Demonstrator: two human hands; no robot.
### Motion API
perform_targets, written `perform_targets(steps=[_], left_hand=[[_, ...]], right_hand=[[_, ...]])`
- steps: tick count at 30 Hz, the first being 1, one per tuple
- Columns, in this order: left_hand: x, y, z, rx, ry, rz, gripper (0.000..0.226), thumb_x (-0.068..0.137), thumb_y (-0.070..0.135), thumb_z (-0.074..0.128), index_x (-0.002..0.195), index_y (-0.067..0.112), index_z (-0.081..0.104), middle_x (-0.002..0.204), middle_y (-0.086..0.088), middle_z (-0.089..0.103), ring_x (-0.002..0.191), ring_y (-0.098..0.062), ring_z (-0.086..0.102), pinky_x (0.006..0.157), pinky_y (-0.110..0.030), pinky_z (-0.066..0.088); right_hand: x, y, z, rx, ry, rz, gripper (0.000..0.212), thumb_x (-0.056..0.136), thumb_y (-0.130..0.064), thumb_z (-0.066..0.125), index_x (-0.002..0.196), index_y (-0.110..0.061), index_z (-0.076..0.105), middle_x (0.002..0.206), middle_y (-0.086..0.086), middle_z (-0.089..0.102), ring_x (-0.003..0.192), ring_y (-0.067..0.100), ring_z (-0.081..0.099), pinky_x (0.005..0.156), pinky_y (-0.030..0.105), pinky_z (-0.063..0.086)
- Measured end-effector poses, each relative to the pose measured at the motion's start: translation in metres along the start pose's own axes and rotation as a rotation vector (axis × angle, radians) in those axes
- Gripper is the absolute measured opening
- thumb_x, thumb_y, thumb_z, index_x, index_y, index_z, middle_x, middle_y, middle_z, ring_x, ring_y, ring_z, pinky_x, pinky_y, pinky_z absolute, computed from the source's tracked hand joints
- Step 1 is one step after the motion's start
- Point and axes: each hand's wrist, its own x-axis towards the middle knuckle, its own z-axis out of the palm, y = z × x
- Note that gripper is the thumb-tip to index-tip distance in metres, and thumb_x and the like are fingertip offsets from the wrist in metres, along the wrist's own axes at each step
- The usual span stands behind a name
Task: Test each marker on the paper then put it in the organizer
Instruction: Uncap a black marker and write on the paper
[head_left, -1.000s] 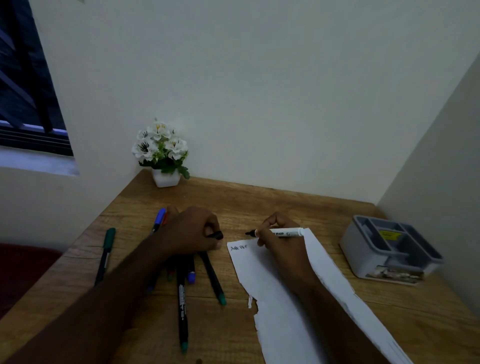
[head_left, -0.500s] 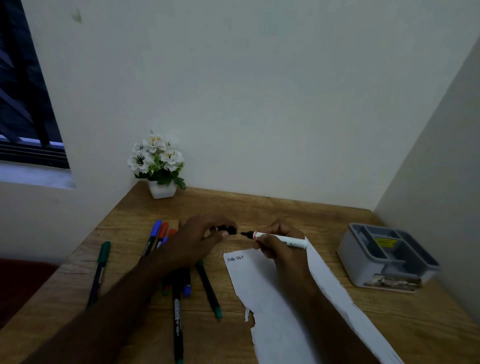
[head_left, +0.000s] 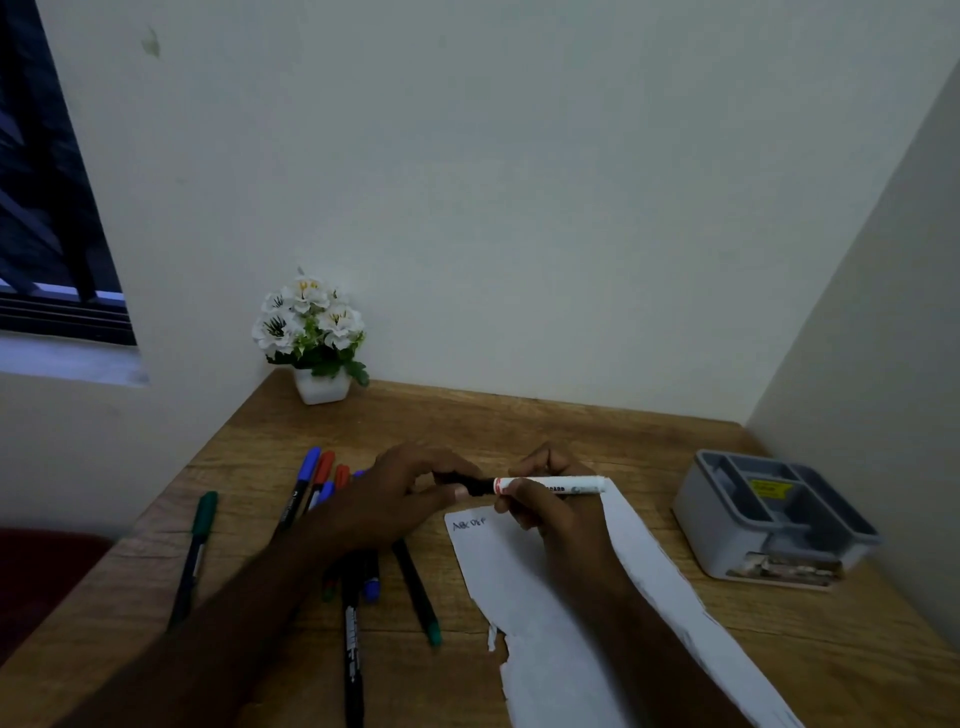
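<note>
White marker (head_left: 550, 485) in right-hand fingers (head_left: 524, 501); black cap (head_left: 470, 483) half hidden under left-hand fingers (head_left: 447, 491), pinched.

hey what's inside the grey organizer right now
The grey organizer shows several divided compartments with no markers in them; one holds a yellow label. The near wall hides the compartment floors closest to the camera.

The room is dim. A brown wooden table (head_left: 519, 426) fits into a corner of plain white walls (head_left: 519, 182). A small white pot of white flowers (head_left: 311, 338) sits at the table's far left corner. Left of the flowers is a dark window (head_left: 47, 208).
</note>
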Motion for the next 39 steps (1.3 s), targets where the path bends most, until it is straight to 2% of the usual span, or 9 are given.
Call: perform_targets(steps=[2, 5, 9, 17, 21, 26, 30, 35, 39], left_hand=[[0.001, 0.002, 0.001, -0.065, -0.016, 0.017, 0.024, 0.091, 0.015, 0.063, 0.109, 0.028, 0.072, 0.102, 0.016, 0.071, 0.099, -0.004, 0.063, 0.085, -0.016, 0.048], [0.002, 0.001, -0.002, -0.197, 0.008, -0.010, 0.019, 0.088, 0.012, 0.067, 0.103, 0.021, 0.074, 0.099, 0.005, 0.074, 0.095, -0.012, 0.068, 0.083, -0.024, 0.054], [0.001, -0.001, 0.001, -0.310, 0.025, -0.019, 0.015, 0.087, 0.008, 0.067, 0.092, 0.018, 0.076, 0.091, -0.003, 0.076, 0.088, -0.017, 0.071, 0.078, -0.023, 0.055], [0.003, 0.003, 0.005, -0.362, 0.078, -0.018, 0.012, 0.087, 0.001, 0.065, 0.083, 0.008, 0.075, 0.077, -0.006, 0.075, 0.074, -0.011, 0.070, 0.069, -0.017, 0.051], [0.001, 0.006, 0.006, -0.402, 0.103, -0.023, 0.013, 0.086, 0.000, 0.065, 0.080, 0.007, 0.073, 0.074, -0.008, 0.074, 0.074, -0.016, 0.070, 0.073, -0.022, 0.053], [-0.002, 0.008, 0.007, -0.419, 0.101, -0.016, 0.012, 0.086, 0.000, 0.065, 0.080, 0.007, 0.073, 0.075, -0.010, 0.074, 0.076, -0.021, 0.070, 0.075, -0.028, 0.055], [-0.001, 0.009, 0.010, -0.413, 0.110, -0.025, 0.015, 0.086, 0.002, 0.066, 0.079, 0.012, 0.073, 0.076, -0.009, 0.074, 0.078, -0.019, 0.070, 0.077, -0.027, 0.056], [0.004, 0.008, 0.012, -0.394, 0.129, -0.074, 0.010, 0.087, 0.006, 0.067, 0.091, 0.010, 0.074, 0.089, -0.004, 0.076, 0.089, -0.015, 0.072, 0.079, -0.024, 0.056], [0.008, 0.007, 0.016, -0.299, 0.178, -0.074, 0.014, 0.086, 0.015, 0.070, 0.098, 0.020, 0.075, 0.095, 0.008, 0.076, 0.092, -0.009, 0.071, 0.078, -0.018, 0.055]], right_hand=[[0.001, 0.001, 0.002, 0.084, -0.021, 0.006, 0.023, 0.087, -0.029, 0.072, 0.088, -0.008, 0.060, 0.080, 0.015, 0.072, 0.068, 0.021, 0.060, 0.066, 0.029, 0.049], [0.004, 0.002, 0.001, 0.173, -0.024, 0.044, 0.041, 0.081, -0.042, 0.078, 0.088, -0.005, 0.061, 0.079, 0.016, 0.071, 0.067, 0.021, 0.057, 0.062, 0.027, 0.047], [0.007, 0.005, -0.003, 0.199, -0.040, 0.076, 0.029, 0.082, -0.041, 0.077, 0.078, -0.016, 0.064, 0.068, 0.011, 0.064, 0.061, 0.016, 0.053, 0.058, 0.025, 0.042], [0.011, 0.002, 0.000, 0.335, -0.116, 0.081, 0.021, 0.088, -0.024, 0.073, 0.073, -0.015, 0.061, 0.063, 0.013, 0.057, 0.051, 0.011, 0.048, 0.052, 0.021, 0.040], [0.011, -0.002, 0.001, 0.335, -0.139, 0.064, 0.020, 0.088, -0.023, 0.071, 0.071, -0.020, 0.062, 0.063, 0.013, 0.057, 0.051, 0.011, 0.047, 0.052, 0.024, 0.037], [0.009, -0.003, -0.001, 0.326, -0.150, 0.055, 0.025, 0.091, -0.022, 0.070, 0.078, -0.009, 0.054, 0.064, 0.014, 0.057, 0.052, 0.012, 0.047, 0.053, 0.024, 0.039], [0.010, 0.000, -0.003, 0.302, -0.132, 0.047, 0.021, 0.090, -0.023, 0.072, 0.076, -0.015, 0.059, 0.065, 0.014, 0.060, 0.052, 0.013, 0.050, 0.051, 0.023, 0.041], [0.012, 0.004, 0.002, 0.209, -0.024, 0.015, 0.018, 0.082, -0.024, 0.081, 0.090, -0.011, 0.072, 0.079, 0.012, 0.069, 0.065, 0.019, 0.058, 0.056, 0.027, 0.048], [0.013, 0.010, 0.012, 0.159, 0.003, 0.008, 0.013, 0.090, -0.021, 0.072, 0.102, -0.017, 0.076, 0.090, 0.003, 0.074, 0.080, 0.012, 0.065, 0.067, 0.027, 0.051]])
